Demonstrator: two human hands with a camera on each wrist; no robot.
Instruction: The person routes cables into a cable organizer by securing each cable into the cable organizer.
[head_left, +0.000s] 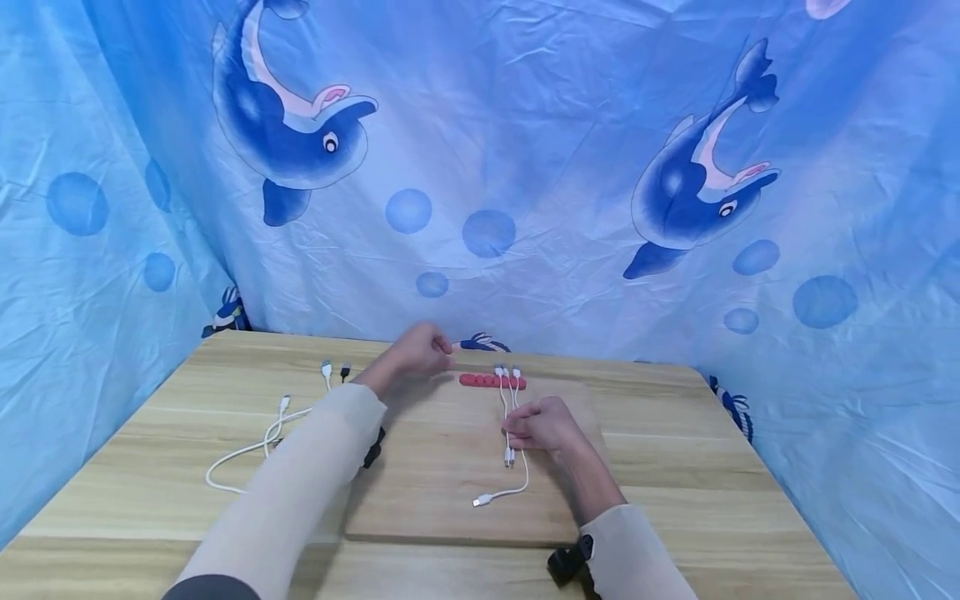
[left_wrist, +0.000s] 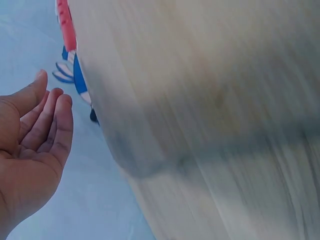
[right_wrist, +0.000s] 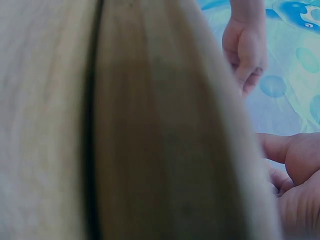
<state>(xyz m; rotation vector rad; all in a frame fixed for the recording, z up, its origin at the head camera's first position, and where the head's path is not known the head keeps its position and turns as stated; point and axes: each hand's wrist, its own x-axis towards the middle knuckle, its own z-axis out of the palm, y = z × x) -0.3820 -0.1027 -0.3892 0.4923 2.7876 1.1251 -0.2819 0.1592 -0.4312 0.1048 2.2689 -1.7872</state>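
Observation:
A red cable holder (head_left: 474, 380) lies near the back of a wooden board (head_left: 420, 492). Several white charging cables (head_left: 519, 486) run from its right part towards the front, their plugs sticking up behind it. My right hand (head_left: 546, 423) pinches a white cable just in front of the holder; in the right wrist view the board edge hides its fingertips. Left of the holder, my left hand (head_left: 426, 348) hovers above the board's back edge. Its fingers are loosely bent and hold nothing, as the left wrist view shows.
More white cables (head_left: 225, 461) lie looped on the wooden table (head_left: 150, 450) at the left, partly behind my left sleeve. A black plug (head_left: 345, 371) sits beside a white plug (head_left: 326, 370) there. A blue dolphin-print curtain (head_left: 450, 150) surrounds the table's back and sides.

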